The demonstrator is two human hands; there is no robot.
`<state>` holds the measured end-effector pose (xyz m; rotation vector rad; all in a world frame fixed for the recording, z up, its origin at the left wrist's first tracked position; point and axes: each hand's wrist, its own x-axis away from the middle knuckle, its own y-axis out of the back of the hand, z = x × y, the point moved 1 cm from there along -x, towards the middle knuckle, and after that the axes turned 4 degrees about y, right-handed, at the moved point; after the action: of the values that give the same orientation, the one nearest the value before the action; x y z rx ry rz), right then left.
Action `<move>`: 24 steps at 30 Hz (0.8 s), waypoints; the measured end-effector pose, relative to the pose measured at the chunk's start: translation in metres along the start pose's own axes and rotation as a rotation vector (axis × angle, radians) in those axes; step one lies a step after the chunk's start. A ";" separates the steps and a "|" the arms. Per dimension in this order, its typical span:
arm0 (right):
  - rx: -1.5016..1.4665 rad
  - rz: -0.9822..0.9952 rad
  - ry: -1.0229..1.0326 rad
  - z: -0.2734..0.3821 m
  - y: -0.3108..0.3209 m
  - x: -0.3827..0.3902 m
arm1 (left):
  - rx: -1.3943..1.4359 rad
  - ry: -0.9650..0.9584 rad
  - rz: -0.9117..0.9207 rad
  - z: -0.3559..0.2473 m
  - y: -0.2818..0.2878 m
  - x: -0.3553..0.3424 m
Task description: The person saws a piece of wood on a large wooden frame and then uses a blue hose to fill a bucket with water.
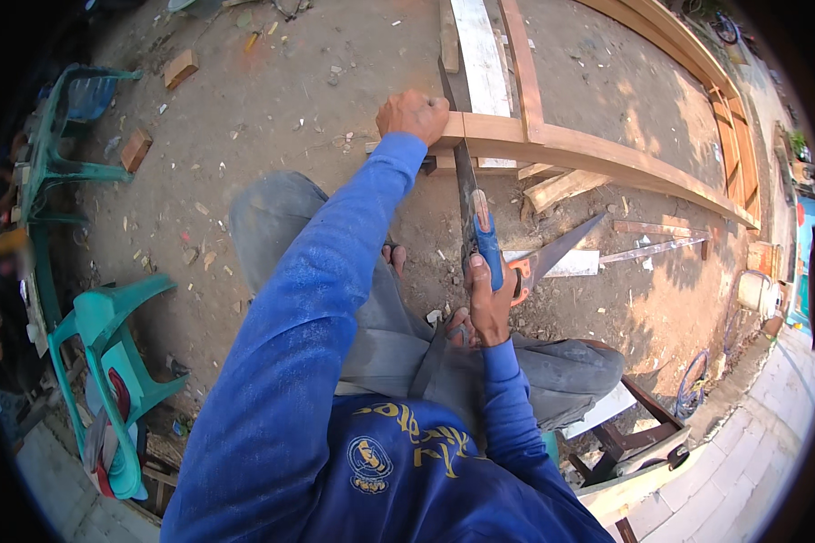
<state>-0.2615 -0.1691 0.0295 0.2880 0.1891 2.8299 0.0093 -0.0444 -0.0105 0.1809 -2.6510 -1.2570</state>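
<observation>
My right hand is wrapped round the blue handle of a handsaw. Its long blade crosses a reddish-brown wooden beam close to the beam's left end, and part of the blade shows beyond it. On that end my left hand is closed, just left of the blade. The beam belongs to a wooden frame, with a crosspiece meeting it at right angles. Under the beam lies a whitish board. Right of my right hand, a second handsaw with an orange handle rests on the ground.
Green plastic chairs stand at the left. Wood blocks lie on the dirt ground. A carpenter's square and an offcut lie to the right. Another long wooden frame stretches along the far right, near a paint bucket.
</observation>
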 end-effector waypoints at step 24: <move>0.227 -0.245 0.468 -0.145 -0.032 -0.037 | 0.198 -0.072 -0.104 -0.010 -0.004 0.007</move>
<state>-0.2496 -0.1640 -0.1233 -0.3373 0.6004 2.5850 0.0049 -0.0560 -0.0065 0.3124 -2.8602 -1.0460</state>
